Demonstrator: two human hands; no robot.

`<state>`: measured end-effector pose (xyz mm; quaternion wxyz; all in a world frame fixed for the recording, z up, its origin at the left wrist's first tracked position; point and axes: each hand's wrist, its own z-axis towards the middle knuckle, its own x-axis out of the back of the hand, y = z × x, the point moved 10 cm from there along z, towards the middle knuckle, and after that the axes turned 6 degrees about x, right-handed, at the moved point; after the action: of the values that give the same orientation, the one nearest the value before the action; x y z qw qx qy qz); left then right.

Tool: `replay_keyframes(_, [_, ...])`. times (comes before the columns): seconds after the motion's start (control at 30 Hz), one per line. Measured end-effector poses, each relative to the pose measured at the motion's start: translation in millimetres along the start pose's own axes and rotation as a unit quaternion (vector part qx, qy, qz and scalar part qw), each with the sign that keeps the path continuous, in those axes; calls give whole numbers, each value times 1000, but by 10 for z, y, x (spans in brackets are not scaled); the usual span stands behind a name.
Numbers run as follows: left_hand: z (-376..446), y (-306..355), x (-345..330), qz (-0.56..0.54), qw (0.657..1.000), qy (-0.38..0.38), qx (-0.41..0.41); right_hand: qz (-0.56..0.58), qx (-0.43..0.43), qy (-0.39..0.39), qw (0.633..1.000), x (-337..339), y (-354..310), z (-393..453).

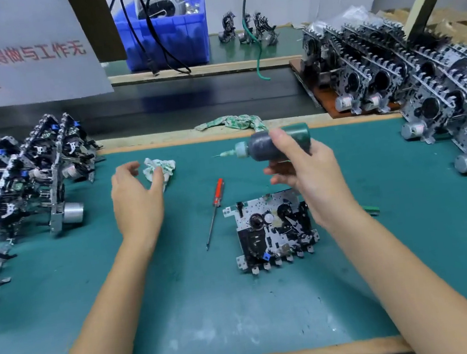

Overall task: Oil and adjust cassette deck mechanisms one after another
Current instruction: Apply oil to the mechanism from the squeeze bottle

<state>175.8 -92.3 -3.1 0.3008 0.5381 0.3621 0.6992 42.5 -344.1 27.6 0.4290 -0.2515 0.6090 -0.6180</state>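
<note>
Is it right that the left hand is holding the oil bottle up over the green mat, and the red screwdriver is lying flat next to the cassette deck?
Not quite. The head view shows the right hand holds the oil bottle; the left hand holds nothing.

Head-worn view looks forward and down, close over the workbench.

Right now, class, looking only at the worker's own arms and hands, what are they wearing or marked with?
Nothing is worn. The left hand and right hand are bare, with no gloves, rings or finger cots showing. Both forearms are bare as far as the bottom edge of the picture: no sleeves, watch, wrist strap or cable. No markings are visible on them.
</note>
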Motion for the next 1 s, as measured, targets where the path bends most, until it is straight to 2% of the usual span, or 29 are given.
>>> replay_keyframes(0.1, [229, -179, -157, 41, 997, -29, 52, -90, 28, -33, 995, -327, 31, 233])
replay_keyframes(0.27, [300, -145, -228, 62, 997, -34, 26, -171, 21, -66, 983, -660, 214, 451])
replay_keyframes(0.3, [289, -142, -226, 43, 998, -42, 26, -173, 15, -71, 982, -694, 245, 470])
replay_keyframes(0.37, [231, -123, -279, -72, 992, -100, 40, -163, 8, -83, 983, -736, 276, 487])
replay_keyframes(0.43, [117, -42, -317, -207, 963, -159, 70, -155, 4, -88, 984, -729, 280, 485])
replay_keyframes(0.57, [-27, 6, -409, -363, 892, -223, 149, -131, 5, -91, 987, -618, 236, 453])
replay_keyframes(0.63, [-93, 17, -501, -418, 849, -266, 184, -130, 17, -106, 986, -562, 171, 430])
replay_keyframes(0.7, [-177, 81, -553, -420, 835, -309, 177, -140, 25, -126, 982, -509, 113, 401])
replay_keyframes(0.9, [-275, 257, -549, -386, 861, -306, 125, -161, 22, -154, 975, -316, 21, 287])
replay_keyframes(1.0, [-245, 342, -463, -316, 907, -271, 66, -205, 38, -175, 962, -251, -35, 221])
